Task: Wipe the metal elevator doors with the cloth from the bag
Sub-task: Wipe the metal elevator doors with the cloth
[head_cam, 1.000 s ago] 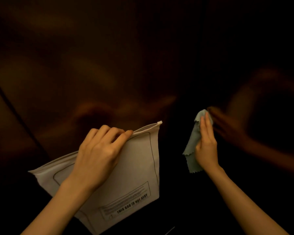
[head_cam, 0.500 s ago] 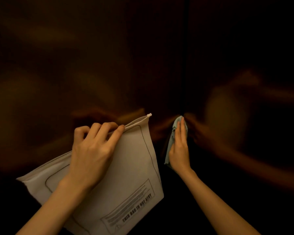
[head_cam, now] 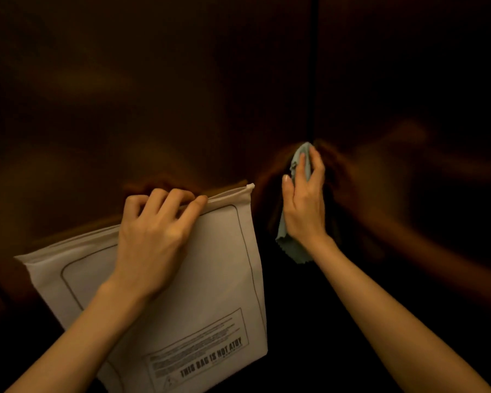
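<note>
Dark metal doors (head_cam: 182, 95), bag (head_cam: 210, 279) reading "THIS BAG IS NOT A TOY"

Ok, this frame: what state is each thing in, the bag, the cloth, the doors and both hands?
bag: held up by its top edge; open or zipped, cannot tell.
cloth: out of the bag, pressed to the doors near the seam, lower end hanging loose.
elevator doors: shut, seam closed.
left hand: gripping the bag.
right hand: flat on the cloth.

Dim amber lighting; nothing in view apart from task items.
</note>
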The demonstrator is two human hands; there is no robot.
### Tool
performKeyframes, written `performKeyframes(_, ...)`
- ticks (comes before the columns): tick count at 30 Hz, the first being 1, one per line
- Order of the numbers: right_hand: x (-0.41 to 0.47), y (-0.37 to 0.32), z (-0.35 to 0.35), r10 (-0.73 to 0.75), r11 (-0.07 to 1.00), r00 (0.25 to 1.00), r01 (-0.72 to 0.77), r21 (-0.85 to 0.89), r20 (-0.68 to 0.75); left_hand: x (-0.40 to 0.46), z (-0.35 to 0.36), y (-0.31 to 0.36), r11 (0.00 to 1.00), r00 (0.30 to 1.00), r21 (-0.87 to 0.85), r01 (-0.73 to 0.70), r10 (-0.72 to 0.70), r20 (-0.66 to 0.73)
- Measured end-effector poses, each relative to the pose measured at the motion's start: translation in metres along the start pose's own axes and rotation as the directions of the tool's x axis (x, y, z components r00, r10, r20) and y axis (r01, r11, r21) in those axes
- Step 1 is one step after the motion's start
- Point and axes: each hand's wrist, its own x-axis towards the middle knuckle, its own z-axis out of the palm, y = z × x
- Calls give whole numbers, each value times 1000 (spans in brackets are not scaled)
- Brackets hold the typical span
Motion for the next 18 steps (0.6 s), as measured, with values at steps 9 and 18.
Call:
performKeyframes(9,-84,39,8,-6,994,973,31,-108,232,2,1,-2,1000,1000,6,8,-8,-15)
performKeyframes(18,61,-22,-16,-150,982,988,152,-113,30,24,-8,-17,1000,995,21,18,-16,-94)
